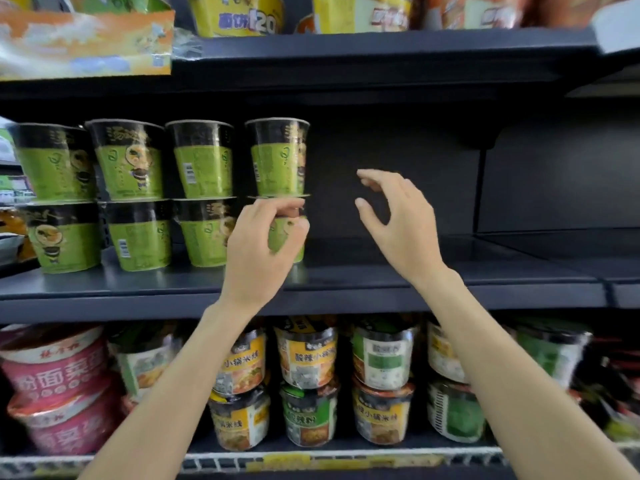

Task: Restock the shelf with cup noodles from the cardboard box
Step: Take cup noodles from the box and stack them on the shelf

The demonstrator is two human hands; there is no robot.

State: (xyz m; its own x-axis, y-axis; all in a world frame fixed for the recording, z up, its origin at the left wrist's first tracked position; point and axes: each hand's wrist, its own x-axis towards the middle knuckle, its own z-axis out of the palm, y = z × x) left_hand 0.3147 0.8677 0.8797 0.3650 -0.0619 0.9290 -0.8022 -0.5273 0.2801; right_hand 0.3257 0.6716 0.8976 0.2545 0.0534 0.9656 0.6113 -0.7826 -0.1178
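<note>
You face dark metal store shelving [381, 50] with a dark back panel [398, 147]; a white wire rail [214, 462] edges the lowest tier.

Both your arms reach up and forward, forearms bare. Your left hand [260, 250] has its fingers curled, thumb and fingertips pinched together. Your right hand [398, 223] is spread loosely, holding nothing.
</note>
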